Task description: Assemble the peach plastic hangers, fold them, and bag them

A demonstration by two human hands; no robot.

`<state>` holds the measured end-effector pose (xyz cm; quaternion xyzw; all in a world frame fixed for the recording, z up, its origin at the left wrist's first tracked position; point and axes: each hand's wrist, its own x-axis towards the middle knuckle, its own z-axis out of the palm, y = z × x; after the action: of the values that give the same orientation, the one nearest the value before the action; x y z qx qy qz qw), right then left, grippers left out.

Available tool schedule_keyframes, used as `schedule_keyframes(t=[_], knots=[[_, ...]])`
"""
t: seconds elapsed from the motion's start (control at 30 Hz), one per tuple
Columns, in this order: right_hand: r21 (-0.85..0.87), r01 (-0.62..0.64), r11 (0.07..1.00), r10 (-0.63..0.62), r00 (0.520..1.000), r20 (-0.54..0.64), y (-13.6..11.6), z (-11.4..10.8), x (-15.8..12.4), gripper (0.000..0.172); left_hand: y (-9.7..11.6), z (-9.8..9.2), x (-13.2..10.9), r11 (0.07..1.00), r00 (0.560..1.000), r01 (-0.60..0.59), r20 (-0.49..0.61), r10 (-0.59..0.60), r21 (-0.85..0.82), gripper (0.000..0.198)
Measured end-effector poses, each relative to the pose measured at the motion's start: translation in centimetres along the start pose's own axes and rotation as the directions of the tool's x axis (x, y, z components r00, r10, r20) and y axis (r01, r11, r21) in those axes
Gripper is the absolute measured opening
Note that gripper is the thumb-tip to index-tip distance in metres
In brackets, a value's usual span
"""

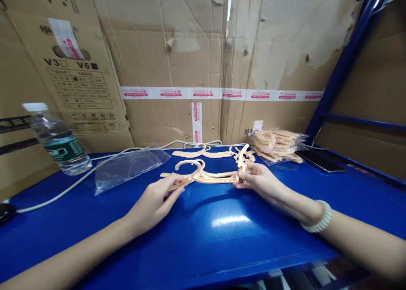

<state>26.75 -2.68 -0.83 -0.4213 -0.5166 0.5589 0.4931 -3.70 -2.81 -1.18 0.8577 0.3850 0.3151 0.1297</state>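
A cream plastic clothes hanger (215, 179) is held up between my two hands, just above the blue tabletop. My left hand (161, 197) pinches its left arm, thumb below and fingers on top. At the other end my right hand (258, 178) has its fingers closed round the tip of the right arm. A short curved cream piece (242, 155) sticks up from the right fingers; whether it is joined to the hanger I cannot tell. Behind lie more hanger parts (203, 153) and a small heap of curved cream pieces (244, 154).
A bagged stack of cream hangers (275, 144) lies at the back right, beside a dark phone (320, 161). On the left are a water bottle (60, 142), a clear plastic bag (127, 171) and a white cable (60, 195). Cardboard (177, 61) walls the back.
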Motion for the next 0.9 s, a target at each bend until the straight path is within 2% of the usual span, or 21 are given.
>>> schedule_keyframes(t=[0.2,0.37,0.57,0.7,0.77,0.9], knots=[[-0.014,0.106,0.994,-0.107,0.992,-0.063,0.3,0.0,0.2,0.047,0.3,0.1,0.0,0.999,1.0,0.001,0.007,-0.001,-0.041,0.023],[-0.008,0.152,0.988,-0.152,0.987,-0.051,0.2,0.1,0.4,0.044,0.6,0.0,0.2,0.994,1.0,0.029,0.009,-0.028,-0.106,0.024],[0.118,0.114,0.986,-0.115,0.993,0.001,-0.9,-0.4,0.6,0.037,0.5,0.0,0.5,0.994,0.996,0.074,-0.042,-0.077,-0.076,0.02],[0.078,0.089,0.993,-0.092,0.995,0.035,-2.1,-2.2,1.0,0.027,0.0,-0.4,0.7,0.988,0.993,0.103,-0.047,-0.11,-0.118,0.018],[0.032,0.072,0.997,-0.074,0.994,0.08,-2.7,-3.2,1.1,0.026,-0.3,-0.8,0.8,0.996,0.996,0.061,-0.064,-0.065,-0.059,0.016],[-0.065,0.04,0.997,-0.032,0.992,0.119,-3.8,-4.7,1.4,0.027,-0.8,-1.4,1.0,0.984,0.992,-0.115,-0.045,0.122,0.139,0.016]])
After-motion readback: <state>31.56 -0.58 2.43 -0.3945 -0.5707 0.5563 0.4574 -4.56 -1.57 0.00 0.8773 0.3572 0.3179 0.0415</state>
